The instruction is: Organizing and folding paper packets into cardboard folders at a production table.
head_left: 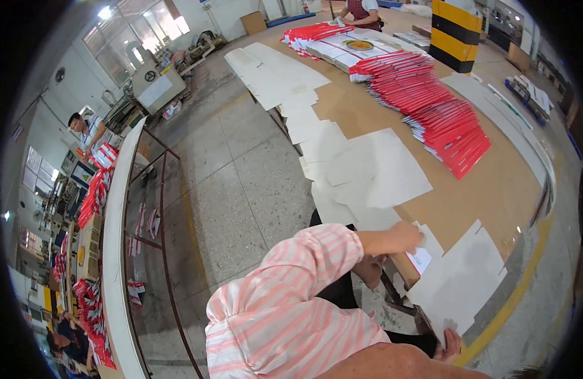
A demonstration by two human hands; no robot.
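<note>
My left hand (403, 237), at the end of a pink-striped sleeve, has its fingers curled in at the table's near edge. It touches the top of a white card with a red edge (421, 258), and whatever lies under the fingers is hidden. Lower right, my right hand (452, 346) grips the edge of a white sheet (458, 284) that overhangs the table corner. More white sheets (367, 167) lie overlapped along the table's left side. Farther up, red-and-white printed cards (436, 107) are fanned in a long overlapping row on the brown tabletop (361, 114).
Stacked printed sheets (348, 50) lie at the far end, where a person (365, 12) stands. A yellow-and-black pillar (455, 35) rises behind. Leftward, a long table (124, 208) holds more red cards, with a person (89, 132) beside it. A machine (155, 85) stands beyond.
</note>
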